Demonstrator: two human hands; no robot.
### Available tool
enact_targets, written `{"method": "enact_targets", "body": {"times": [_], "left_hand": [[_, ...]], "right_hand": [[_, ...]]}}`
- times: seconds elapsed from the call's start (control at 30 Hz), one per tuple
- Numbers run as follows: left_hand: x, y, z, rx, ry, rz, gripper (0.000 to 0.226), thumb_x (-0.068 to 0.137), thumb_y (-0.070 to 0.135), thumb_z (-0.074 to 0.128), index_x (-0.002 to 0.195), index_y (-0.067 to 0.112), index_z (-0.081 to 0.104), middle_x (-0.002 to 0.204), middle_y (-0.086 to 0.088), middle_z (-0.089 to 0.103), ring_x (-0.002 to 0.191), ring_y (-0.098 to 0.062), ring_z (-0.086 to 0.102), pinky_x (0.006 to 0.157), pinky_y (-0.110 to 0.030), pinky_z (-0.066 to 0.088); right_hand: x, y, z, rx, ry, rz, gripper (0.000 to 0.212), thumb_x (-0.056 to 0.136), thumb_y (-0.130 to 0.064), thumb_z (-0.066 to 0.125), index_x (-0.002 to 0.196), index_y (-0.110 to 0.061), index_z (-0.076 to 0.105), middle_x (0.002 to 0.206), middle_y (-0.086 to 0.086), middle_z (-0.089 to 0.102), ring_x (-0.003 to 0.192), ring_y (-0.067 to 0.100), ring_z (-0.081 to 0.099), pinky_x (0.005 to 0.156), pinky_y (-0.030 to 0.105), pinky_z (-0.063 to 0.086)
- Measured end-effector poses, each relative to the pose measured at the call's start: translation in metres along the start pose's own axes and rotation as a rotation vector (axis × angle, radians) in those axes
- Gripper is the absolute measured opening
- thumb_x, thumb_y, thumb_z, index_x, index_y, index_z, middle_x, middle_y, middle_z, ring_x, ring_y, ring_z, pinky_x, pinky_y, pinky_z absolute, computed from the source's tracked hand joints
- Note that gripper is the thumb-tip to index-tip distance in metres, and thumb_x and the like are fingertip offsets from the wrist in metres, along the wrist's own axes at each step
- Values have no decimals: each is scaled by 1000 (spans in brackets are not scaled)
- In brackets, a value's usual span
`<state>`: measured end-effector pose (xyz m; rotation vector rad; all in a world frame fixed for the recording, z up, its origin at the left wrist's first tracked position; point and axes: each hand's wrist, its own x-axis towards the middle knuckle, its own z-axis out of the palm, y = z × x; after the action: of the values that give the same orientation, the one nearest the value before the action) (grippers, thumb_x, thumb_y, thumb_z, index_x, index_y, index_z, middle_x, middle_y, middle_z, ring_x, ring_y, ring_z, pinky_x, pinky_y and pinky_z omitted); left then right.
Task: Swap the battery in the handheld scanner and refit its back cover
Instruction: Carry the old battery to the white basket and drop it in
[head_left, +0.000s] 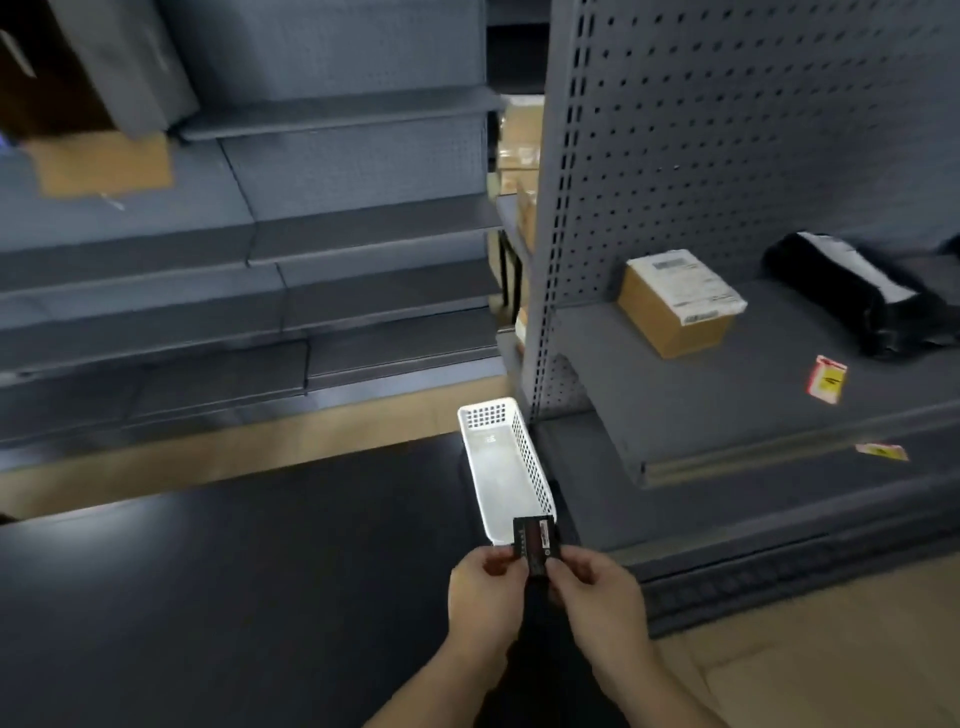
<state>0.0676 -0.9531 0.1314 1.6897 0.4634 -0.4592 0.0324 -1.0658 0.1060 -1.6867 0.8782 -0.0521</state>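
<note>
Battery (537, 545) is a small black slab with a label, held upright between both my hands just over the near end of the white perforated tray (506, 467). Left hand (485, 592) pinches its left edge, fingers closed on it. Right hand (602, 587) grips its right edge, thumb and fingers curled shut around it. Tray sits on the dark bench (234, 597), at its far right edge. Right of that, grey shelf (727, 395) against pegboard carries a cardboard box (675, 306), a black wrapped parcel (857, 296) and a small red-yellow tag (827, 379). Can't pick out the scanner; too blurred under my hands.
</note>
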Motion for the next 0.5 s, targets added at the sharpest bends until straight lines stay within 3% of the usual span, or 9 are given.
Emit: {"method": "enact_targets", "body": {"times": [0.17, 0.27, 0.33, 0.4, 0.5], "left_hand": [[46, 0, 23, 12, 97, -72, 12, 83, 14, 69, 92, 18, 75, 80, -4, 76, 64, -12, 65, 58, -26, 50], [86, -4, 44, 35, 153, -95, 14, 83, 11, 69, 94, 16, 76, 82, -2, 76, 69, -15, 68, 57, -25, 51], [112, -9, 57, 80, 180, -91, 14, 85, 12, 68, 95, 16, 77, 83, 0, 74, 72, -15, 68, 57, -24, 49], [134, -14, 65, 120, 197, -93, 15, 87, 12, 66, 99, 15, 76, 89, 1, 73, 77, -15, 67, 61, -25, 51], [157, -22, 73, 179, 241, -106, 14, 90, 10, 64, 99, 13, 75, 90, 1, 71, 70, -9, 61, 52, -20, 43]], "right_hand": [[55, -4, 16, -92, -166, 10, 9, 88, -22, 68, 84, -28, 72, 79, -3, 75, 73, 16, 73, 80, 44, 60], [97, 4, 32, -153, -192, 50, 19, 86, -27, 63, 68, -30, 70, 74, -1, 74, 74, 21, 73, 80, 51, 60], [123, 13, 44, -127, -182, 110, 10, 88, -25, 65, 81, -26, 73, 80, 2, 74, 78, 23, 72, 83, 50, 60], [145, 20, 55, -130, -163, 144, 17, 90, -24, 66, 103, -14, 73, 88, 4, 74, 82, 22, 72, 84, 45, 60], [170, 31, 71, -167, -167, 167, 18, 91, -21, 67, 104, -9, 72, 90, 7, 74, 82, 23, 72, 82, 43, 61]]}}
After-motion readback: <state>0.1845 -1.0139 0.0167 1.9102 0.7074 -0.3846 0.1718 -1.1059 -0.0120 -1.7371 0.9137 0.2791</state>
